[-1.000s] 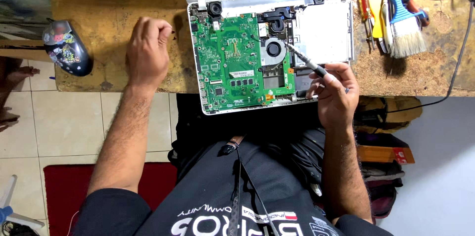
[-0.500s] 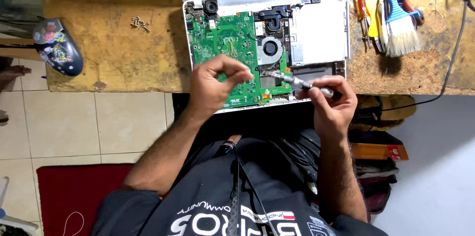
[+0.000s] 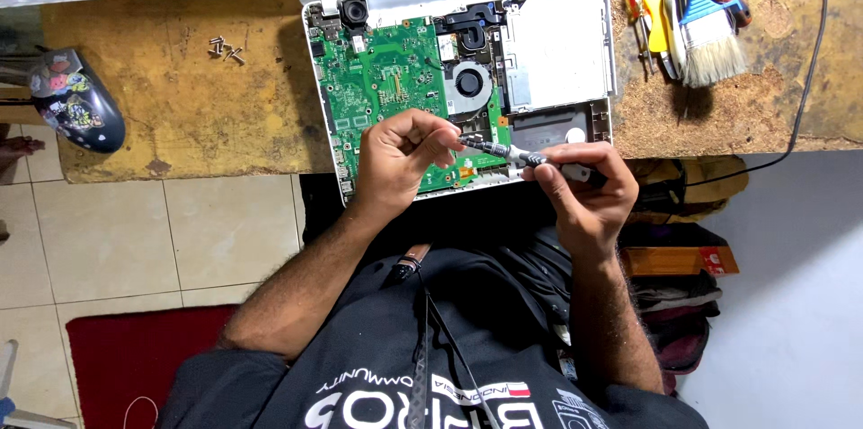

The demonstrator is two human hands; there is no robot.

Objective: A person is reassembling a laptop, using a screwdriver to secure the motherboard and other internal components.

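Presently, item one: a slim screwdriver point(image 3: 517, 156), dark with a knurled metal collar, lying nearly level across the near edge of the opened white laptop point(image 3: 557, 51); its long axis runs left to right, handle end toward the person's right, tip end toward the left and a touch farther from the body; right hand point(image 3: 584, 195), grip closed around the handle, fingers curled over it from above; left hand point(image 3: 400, 159), grip narrow, thumb and fingertips pinched at the tip of the shaft, whether on a small screw or on the bit alone I cannot tell; the tip thus lies directly between the two hands, nearer the left, just above the lower right corner of the green circuit board point(image 3: 387, 87); item two: round cooling fan point(image 3: 468, 83), just beyond the pinched fingers, untouched; item three: a small cluster of loose screws point(image 3: 225, 49) on the worn wooden table point(image 3: 180, 114), well apart to the left of both hands; item four: a brush point(image 3: 710, 33) with pale bristles and assorted hand tools at the far right of the table, well apart from the right hand; item five: a sticker-covered rounded object point(image 3: 72, 101) at the table's left edge.
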